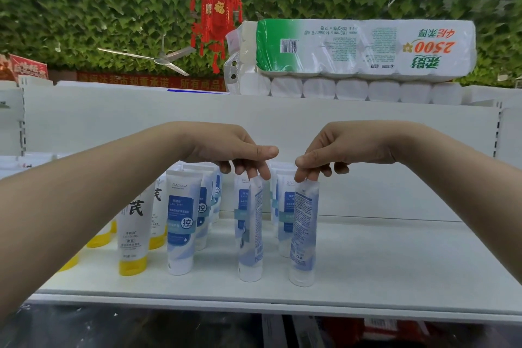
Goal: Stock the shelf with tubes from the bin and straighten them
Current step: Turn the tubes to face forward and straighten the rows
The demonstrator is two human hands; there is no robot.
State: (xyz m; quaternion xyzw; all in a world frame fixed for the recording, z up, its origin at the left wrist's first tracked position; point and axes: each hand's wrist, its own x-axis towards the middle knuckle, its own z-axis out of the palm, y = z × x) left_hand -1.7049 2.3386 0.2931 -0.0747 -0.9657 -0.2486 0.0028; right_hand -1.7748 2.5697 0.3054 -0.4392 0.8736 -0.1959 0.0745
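Pinching crimps: left hand (230, 148) on left tube (250, 237), right hand (340, 147) on right tube (303, 237) (both upright on shelf (395, 263)).

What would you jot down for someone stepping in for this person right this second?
Left hand: pinches the top of the left tube, which stands near the front of the shelf.
Right hand: pinches the top of the right tube, beside it.
Done: rows of blue tubes stand behind them, with yellow-capped tubes further left.
Left: both held tubes show side or back print, unlike the front-facing tube. Probably turn them label-forward, then let go. The bin is out of view, so remaining stock is unknown.
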